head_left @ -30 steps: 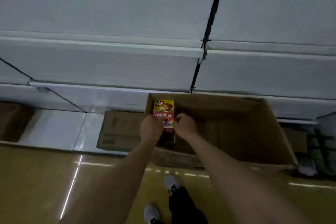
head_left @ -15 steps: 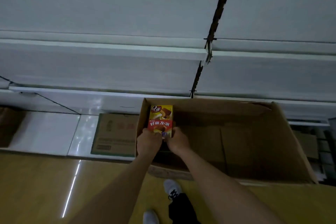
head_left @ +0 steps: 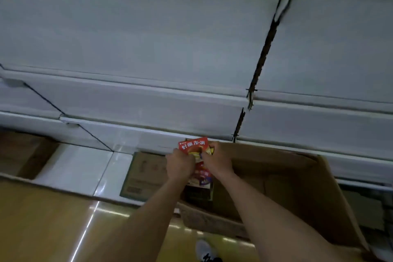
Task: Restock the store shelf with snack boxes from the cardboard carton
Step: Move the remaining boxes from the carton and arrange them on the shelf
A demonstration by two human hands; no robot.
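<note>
Snack box (head_left: 193,147) lifted higher, both hands gripping, white shelf (head_left: 148,100) above, carton (head_left: 276,176) below

**Carton below the shelves, boxes held over its left end**

The shelves (head_left: 148,100) fill the upper frame, tier over tier. Below them, at lower right, the open cardboard carton (head_left: 297,178) stands on the floor (head_left: 42,223). Over its left end, at centre frame, the left hand (head_left: 180,165) and right hand (head_left: 217,160) grip snack boxes (head_left: 192,147) from either side. A flat carton (head_left: 144,174) lies just left of the open one. A shoe (head_left: 204,249) sits at the bottom edge.
</note>
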